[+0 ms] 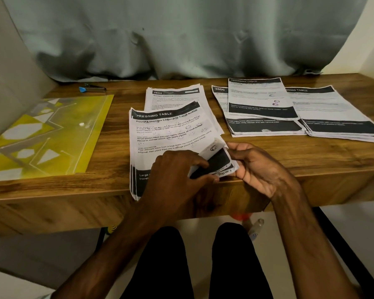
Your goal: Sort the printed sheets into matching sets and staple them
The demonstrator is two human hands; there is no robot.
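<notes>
Right now both hands sit at the near stack's (166,134) btm-right corner (219,157), which is curled up: L hand (175,171) fingers bent, pinching its left side; R hand (259,171) thumb & fingers clamp its right side. Stack's long axis runs away from the person. Just behind it, 2652 pile (173,96); far right, sorted piles (266,126); far left, stapler (94,89), so L hand is nearer.

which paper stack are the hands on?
The front-centre stack headed Pouring Skincare Lotion: left hand and right hand pinch its curled lower-right corner. The 2652 stack behind and the right-hand stacks lie untouched.
</notes>
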